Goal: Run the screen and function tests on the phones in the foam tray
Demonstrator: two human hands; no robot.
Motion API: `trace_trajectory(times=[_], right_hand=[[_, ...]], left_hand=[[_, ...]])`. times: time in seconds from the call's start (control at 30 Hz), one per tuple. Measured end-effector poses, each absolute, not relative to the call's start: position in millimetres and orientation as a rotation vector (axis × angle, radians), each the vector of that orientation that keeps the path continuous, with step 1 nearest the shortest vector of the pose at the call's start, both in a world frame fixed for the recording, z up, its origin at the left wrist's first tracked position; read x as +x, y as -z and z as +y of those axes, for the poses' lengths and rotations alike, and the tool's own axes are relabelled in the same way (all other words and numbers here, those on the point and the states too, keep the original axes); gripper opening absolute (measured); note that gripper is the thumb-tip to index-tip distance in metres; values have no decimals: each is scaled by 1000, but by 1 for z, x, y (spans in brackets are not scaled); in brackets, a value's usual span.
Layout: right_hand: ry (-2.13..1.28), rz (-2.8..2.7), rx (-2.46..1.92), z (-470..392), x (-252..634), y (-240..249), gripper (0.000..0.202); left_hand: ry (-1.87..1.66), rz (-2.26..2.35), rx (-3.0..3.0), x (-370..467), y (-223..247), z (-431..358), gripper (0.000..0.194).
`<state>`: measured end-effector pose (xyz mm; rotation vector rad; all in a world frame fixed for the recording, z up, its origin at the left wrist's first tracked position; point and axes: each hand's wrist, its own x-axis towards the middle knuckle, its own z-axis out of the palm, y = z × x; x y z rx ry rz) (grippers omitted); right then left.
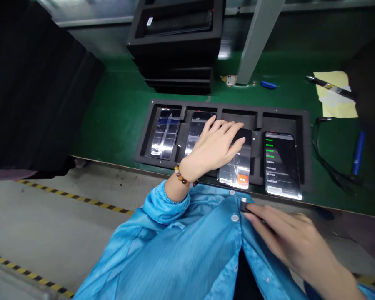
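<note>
A black tray (144, 135) with four compartments lies along the near edge of the green desk (115, 104), and each compartment has a phone in or over it. The leftmost phone (166, 133) sits inside its compartment. The second phone (197, 127) is in the next one, partly hidden by the left hand (208, 150). The third phone (237, 166), with an orange patch on its screen, has its lower end over the tray's near rim. The rightmost phone (283, 166), showing green lines of text, also reaches over that rim. The left hand lies palm down across the second and third phones, its fingers loosely stretched and unclenched; whether they press on either cannot be told. The right hand (290, 233), in front of the tray, pinches a black plug (243, 204) with a pale tip between thumb and finger. Behind, the top of a tray stack (181, 62) holds another phone (178, 23).
</note>
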<state>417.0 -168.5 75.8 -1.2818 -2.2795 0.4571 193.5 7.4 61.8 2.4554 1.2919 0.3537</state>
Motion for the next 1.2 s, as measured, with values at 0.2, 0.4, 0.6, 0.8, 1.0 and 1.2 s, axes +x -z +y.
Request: trace_trajectory(times=[0.2,0.4,0.6,0.8,1.0,1.2], right_hand=[[-524,-2309,-1277,-151,389,-50,14],[-486,-2292,-1315,-151,392,-47,18],[-493,-2289,-1284,-151,389,-50,19],[-520,-2233,-1351,-154,387,-51,19],[-572,-2112,-1457,-156,378,-49,18],[-440,-2092,-1309,-153,389,-64,15]], left_hand=[[-316,1315,2464,195,-59,9,50],[-328,1314,2436,193,-57,5,49],[-347,1318,2447,194,-56,5,47],[-362,1306,2429,194,-56,5,46],[-347,1269,2382,193,-63,8,45],[-401,1247,2349,188,-63,3,48]])
